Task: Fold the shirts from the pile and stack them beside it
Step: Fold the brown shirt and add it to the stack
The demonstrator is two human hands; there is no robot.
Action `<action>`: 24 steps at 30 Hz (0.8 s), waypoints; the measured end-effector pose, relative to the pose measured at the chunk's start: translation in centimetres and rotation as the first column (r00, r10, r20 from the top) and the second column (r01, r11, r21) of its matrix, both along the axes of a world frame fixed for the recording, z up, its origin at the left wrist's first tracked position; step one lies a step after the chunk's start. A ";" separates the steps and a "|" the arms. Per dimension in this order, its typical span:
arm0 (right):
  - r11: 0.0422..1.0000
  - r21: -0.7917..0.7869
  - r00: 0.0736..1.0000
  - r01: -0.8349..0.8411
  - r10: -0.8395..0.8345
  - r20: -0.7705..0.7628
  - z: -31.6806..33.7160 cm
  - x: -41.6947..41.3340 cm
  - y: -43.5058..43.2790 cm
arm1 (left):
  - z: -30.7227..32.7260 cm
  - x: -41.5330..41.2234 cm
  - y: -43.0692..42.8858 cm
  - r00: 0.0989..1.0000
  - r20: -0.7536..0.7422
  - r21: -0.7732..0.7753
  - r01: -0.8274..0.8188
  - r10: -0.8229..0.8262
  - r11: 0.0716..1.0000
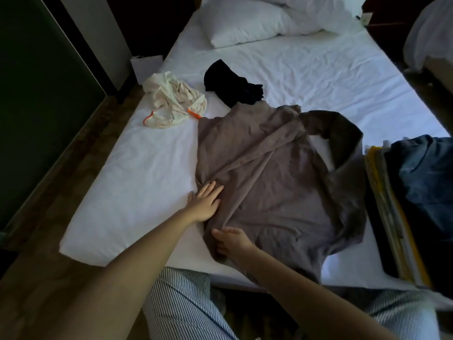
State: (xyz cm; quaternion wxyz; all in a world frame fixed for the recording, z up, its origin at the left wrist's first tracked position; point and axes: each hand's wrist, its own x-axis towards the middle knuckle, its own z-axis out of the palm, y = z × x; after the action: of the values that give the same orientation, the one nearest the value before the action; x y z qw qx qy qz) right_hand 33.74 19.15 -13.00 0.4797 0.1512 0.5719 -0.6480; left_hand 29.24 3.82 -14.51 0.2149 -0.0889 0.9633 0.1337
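A crumpled cream garment (175,101) with orange trim is lying on the bed (147,168), beyond the far left corner of the brown shirt (274,182) and just beside it. The left hand (204,203) is resting on the left edge of the brown shirt, palm down, fingers straight and close together, pressing the cloth flat against the sheet. A bunched black garment (230,84) is sitting at the far edge of the brown shirt, touching it near the collar end. The right hand (234,242) is working at the near left corner of the brown shirt, with thumb and curled fingers pinching a fold of the cloth. The brown shirt itself is lying spread across the middle of the bed, wrinkled, with a darker sleeve curving out to its right. A stack of folded clothes (416,204), with a blue piece on top, is standing just to the right of the brown shirt; whether the two are touching cannot be determined. White pillows (245,23) are lying well beyond the brown shirt.
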 end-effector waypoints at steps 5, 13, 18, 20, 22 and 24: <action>0.998 0.033 0.995 -0.058 0.055 0.085 -1.8 1.3 1.8 | -0.3 1.1 -0.2 0.998 0.033 -0.065 0.056 -0.054 0.996; 0.974 0.224 0.979 0.001 0.044 -0.199 -0.2 -7.7 3.7 | -0.1 -0.5 2.7 0.979 -0.203 -0.202 -0.019 -0.023 0.979; 0.914 0.397 0.887 0.085 0.113 -0.448 -0.7 -15.5 4.6 | 0.8 -6.0 4.8 0.893 -0.417 -0.197 0.090 -0.167 0.976; 0.891 0.430 0.830 0.147 0.126 -0.543 -1.3 -19.0 5.2 | 1.5 -9.0 6.0 0.868 -0.435 -0.093 0.223 -0.241 0.970; 0.908 0.365 0.849 0.206 0.020 -0.529 -0.9 -22.2 5.8 | 1.8 -11.9 7.4 0.864 -0.404 -0.016 0.320 -0.299 0.947; 0.930 0.284 0.876 0.235 -0.076 -0.476 -0.5 -25.1 6.4 | 1.7 -14.5 8.5 0.881 -0.362 -0.005 0.324 -0.304 0.946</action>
State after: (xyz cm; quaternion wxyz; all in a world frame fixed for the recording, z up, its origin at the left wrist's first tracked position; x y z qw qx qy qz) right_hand 8.68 25.54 -13.50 0.2448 0.1195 0.7554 -0.5959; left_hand 14.73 12.33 -12.79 0.0571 0.1003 0.9837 0.1377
